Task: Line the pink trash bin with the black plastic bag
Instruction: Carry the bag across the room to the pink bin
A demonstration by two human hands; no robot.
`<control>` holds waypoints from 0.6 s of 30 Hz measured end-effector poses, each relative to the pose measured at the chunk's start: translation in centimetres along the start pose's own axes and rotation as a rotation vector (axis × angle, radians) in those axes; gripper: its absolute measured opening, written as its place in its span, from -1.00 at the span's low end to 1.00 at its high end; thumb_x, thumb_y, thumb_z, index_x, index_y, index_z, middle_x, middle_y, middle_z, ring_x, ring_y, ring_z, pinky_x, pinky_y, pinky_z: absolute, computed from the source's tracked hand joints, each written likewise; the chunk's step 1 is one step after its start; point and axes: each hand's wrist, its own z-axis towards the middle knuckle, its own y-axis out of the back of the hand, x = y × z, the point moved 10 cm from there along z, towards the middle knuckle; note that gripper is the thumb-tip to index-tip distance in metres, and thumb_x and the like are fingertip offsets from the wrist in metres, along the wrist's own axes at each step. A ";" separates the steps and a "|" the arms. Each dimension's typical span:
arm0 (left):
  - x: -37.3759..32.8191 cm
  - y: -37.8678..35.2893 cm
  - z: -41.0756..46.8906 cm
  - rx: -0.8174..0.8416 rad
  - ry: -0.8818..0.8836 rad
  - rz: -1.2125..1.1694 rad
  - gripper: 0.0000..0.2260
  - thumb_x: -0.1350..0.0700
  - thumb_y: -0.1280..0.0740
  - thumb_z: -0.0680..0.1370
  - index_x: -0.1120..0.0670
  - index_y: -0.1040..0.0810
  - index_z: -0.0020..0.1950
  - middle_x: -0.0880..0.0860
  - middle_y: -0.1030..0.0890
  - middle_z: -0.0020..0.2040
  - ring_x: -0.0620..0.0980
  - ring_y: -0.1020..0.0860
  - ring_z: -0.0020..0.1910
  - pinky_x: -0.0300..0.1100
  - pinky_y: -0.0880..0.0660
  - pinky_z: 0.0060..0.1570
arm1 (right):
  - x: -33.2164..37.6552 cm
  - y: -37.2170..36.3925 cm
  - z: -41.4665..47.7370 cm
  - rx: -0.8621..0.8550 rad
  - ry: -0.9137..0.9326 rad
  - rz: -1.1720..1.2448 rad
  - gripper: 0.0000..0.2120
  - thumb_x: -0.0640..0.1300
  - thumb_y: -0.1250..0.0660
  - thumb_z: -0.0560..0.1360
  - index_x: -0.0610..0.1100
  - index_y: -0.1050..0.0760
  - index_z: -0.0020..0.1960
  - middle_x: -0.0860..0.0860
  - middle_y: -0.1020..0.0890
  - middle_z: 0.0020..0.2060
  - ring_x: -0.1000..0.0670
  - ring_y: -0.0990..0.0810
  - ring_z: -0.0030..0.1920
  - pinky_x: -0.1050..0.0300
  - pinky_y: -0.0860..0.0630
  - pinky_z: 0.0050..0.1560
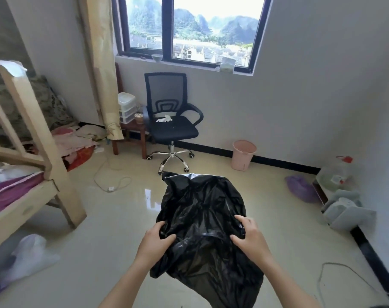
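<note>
I hold a crumpled black plastic bag [202,218] in front of me above the floor. My left hand [155,241] grips its left side and my right hand [249,236] grips its right side, fingers pressed into the plastic. The bag billows away from me and hangs down between my forearms. The pink trash bin [243,154] stands upright on the floor against the far wall, to the right of the office chair, well beyond the bag. Its inside looks bare.
A black office chair [171,123] on castors stands under the window. A wooden bed frame [33,138] fills the left side. A white cable [110,181] lies on the glossy floor. A purple bag [300,190], grey slippers [344,210] and a plastic jug [333,176] sit along the right wall.
</note>
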 end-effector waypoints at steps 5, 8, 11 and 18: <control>-3.2 -2.9 7.6 0.119 -0.017 0.010 -0.53 0.08 -0.31 0.49 0.11 -0.33 0.39 0.14 -0.54 0.22 0.10 -0.52 0.16 -0.11 -0.44 0.09 | -2.5 1.6 4.8 -0.071 -0.143 -0.018 -0.50 -0.15 -0.34 0.46 -0.05 -0.29 0.36 -0.05 -0.40 0.20 0.11 -0.37 0.01 0.26 -0.34 0.02; -5.6 -6.1 12.1 0.181 -0.033 0.039 -0.55 0.08 -0.30 0.50 0.11 -0.34 0.38 0.13 -0.54 0.22 0.07 -0.52 0.09 -0.11 -0.44 0.07 | -4.7 3.4 8.4 -0.120 -0.197 -0.016 -0.50 -0.16 -0.33 0.46 -0.06 -0.29 0.36 -0.06 -0.39 0.21 0.05 -0.41 -0.10 0.26 -0.33 -0.06; -9.6 -8.7 16.9 0.183 -0.087 0.082 -0.59 0.10 -0.29 0.50 0.11 -0.38 0.34 0.11 -0.55 0.15 0.01 -0.46 -0.03 -0.16 -0.37 -0.03 | -7.2 5.9 13.1 -0.175 -0.230 -0.004 -0.51 -0.18 -0.33 0.45 -0.08 -0.30 0.36 -0.07 -0.38 0.23 -0.04 -0.48 -0.08 0.24 -0.33 -0.09; -18.0 -12.1 27.9 0.148 -0.122 0.097 -0.56 0.10 -0.31 0.50 0.14 -0.36 0.36 0.19 -0.49 0.26 0.12 -0.46 0.20 -0.11 -0.36 0.15 | -9.4 11.9 25.4 -0.232 -0.212 0.030 -0.53 -0.21 -0.32 0.45 -0.13 -0.34 0.33 -0.10 -0.39 0.23 -0.13 -0.51 0.03 0.21 -0.35 -0.03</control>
